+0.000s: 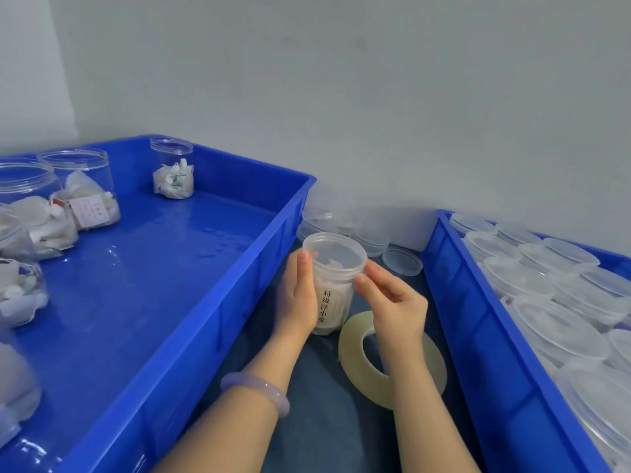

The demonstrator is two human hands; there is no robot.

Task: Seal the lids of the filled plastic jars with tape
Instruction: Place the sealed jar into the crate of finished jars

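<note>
A clear plastic jar [333, 285] with a lid on top and a label of dark characters stands between two blue crates. My left hand [297, 298] grips its left side, thumb up at the lid's rim. My right hand [392, 302] pinches at the right edge of the lid with thumb and forefinger. A wide roll of clear tape [355, 360] hangs around my right wrist, just below the jar. Whether a strip of tape runs to the lid cannot be told.
The left blue crate [218, 302] holds several open jars with white packets [172, 169]. In the right blue crate [478, 319] lie several lidded jars [546, 322]. Loose clear lids [402, 261] are piled by the grey wall behind the jar.
</note>
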